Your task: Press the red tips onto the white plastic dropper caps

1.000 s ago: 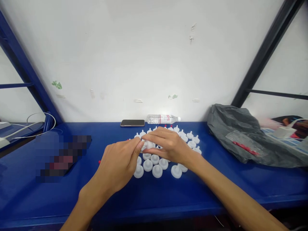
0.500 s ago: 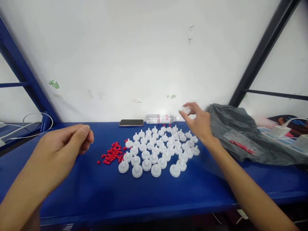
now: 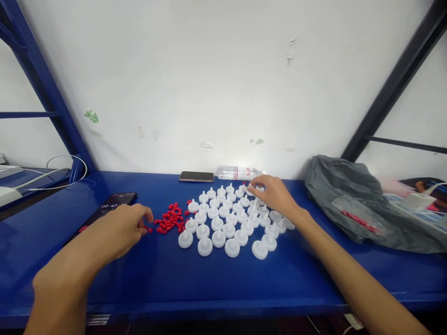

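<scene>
My left hand [image 3: 127, 228] is low over the blue table, just left of a pile of small red caps [image 3: 171, 217]. Its thumb and index finger are apart, with a few red caps near the fingertips. Many round white pieces with upright nozzles [image 3: 217, 224] are spread over the middle of the table. At the back right of that group, my right hand [image 3: 270, 190] has its fingertips closed on a white piece [image 3: 250, 190], partly covered by the fingers.
Behind the white pieces lie a dark phone [image 3: 196, 177] and a clear bottle [image 3: 237, 173]. Another phone [image 3: 118, 200] showing a timer is partly under my left arm. A grey plastic bag [image 3: 335, 195] with a small bag of red pieces [image 3: 359, 221] sits at right.
My left hand has moved down and right to the red caps, its fingers now parted, uncovering the timer phone. My right hand has lowered its white piece to the group. The view has shifted slightly.
</scene>
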Available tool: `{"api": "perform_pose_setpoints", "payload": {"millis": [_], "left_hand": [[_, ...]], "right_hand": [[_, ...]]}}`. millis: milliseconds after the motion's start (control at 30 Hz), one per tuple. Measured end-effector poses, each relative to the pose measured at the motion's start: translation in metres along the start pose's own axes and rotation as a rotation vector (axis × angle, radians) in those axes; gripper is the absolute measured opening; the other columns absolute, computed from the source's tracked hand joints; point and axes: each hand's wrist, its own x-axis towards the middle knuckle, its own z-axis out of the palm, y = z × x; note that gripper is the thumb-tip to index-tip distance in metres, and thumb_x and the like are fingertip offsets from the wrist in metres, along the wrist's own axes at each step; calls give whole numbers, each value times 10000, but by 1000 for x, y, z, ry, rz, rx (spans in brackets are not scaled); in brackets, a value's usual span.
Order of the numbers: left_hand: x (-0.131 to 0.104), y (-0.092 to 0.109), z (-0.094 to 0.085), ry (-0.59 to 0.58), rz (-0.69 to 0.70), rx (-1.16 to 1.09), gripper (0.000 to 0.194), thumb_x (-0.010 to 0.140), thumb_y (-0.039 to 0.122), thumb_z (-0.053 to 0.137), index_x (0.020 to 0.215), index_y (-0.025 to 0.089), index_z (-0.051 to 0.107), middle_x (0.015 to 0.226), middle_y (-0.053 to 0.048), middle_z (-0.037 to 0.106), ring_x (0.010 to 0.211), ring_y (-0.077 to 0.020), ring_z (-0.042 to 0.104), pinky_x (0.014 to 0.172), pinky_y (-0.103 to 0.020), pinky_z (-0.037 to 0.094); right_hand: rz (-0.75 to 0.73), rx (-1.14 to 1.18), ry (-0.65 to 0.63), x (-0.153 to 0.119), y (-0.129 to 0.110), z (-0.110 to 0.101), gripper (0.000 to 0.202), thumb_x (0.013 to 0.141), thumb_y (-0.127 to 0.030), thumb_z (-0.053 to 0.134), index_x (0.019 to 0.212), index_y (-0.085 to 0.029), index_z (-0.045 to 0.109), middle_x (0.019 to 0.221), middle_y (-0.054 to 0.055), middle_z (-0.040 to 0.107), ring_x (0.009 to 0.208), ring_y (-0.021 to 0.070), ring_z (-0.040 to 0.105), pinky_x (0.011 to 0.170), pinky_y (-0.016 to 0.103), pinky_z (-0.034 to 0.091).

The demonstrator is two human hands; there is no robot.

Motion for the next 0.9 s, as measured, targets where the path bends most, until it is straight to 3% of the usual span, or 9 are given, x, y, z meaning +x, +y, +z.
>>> {"api": "perform_pose_setpoints", "payload": {"millis": [300, 533, 633, 800, 900], "left_hand": [[6, -2, 8, -121, -44, -44, 116, 762, 328, 580, 834, 272, 652, 711, -33, 760, 601, -246, 677, 551, -327, 375], [12, 5, 4, -159, -16, -42, 147, 744, 352, 585, 854, 266, 630, 781, -26, 777, 672, -249, 702, 591, -323, 424], [14, 7, 3, -162, -8, -53, 152, 749, 351, 584, 866, 265, 629, 780, -24, 780, 666, -245, 705, 592, -322, 432], [11, 8, 2, -158, 13, -83, 157, 770, 341, 579, 889, 260, 641, 775, -25, 783, 657, -239, 704, 582, -317, 429], [7, 12, -5, -133, 42, -79, 160, 819, 361, 550, 891, 268, 658, 757, -31, 775, 646, -246, 689, 583, -326, 418]], "right_hand": [[51, -9, -134, 2, 11, 5, 118, 958, -281, 677, 956, -240, 788, 912, 28, 823, 855, 217, 766, 775, 306, 540], [34, -143, -119, 1, 16, 7, 341, 1091, -372, 459, 1168, -217, 753, 1138, 118, 782, 1117, 309, 685, 967, 425, 486], [10, -161, -149, 3, 20, 10, 413, 1117, -383, 385, 1096, -210, 760, 1156, 120, 778, 1137, 301, 681, 991, 416, 474], [-49, -141, -187, 5, 24, 13, 513, 1126, -379, 358, 819, -199, 729, 856, 91, 770, 932, 265, 735, 887, 363, 510], [-85, -105, -119, 5, 21, 7, 412, 1108, -359, 418, 916, -210, 750, 943, 82, 790, 958, 267, 734, 902, 380, 523]]}}
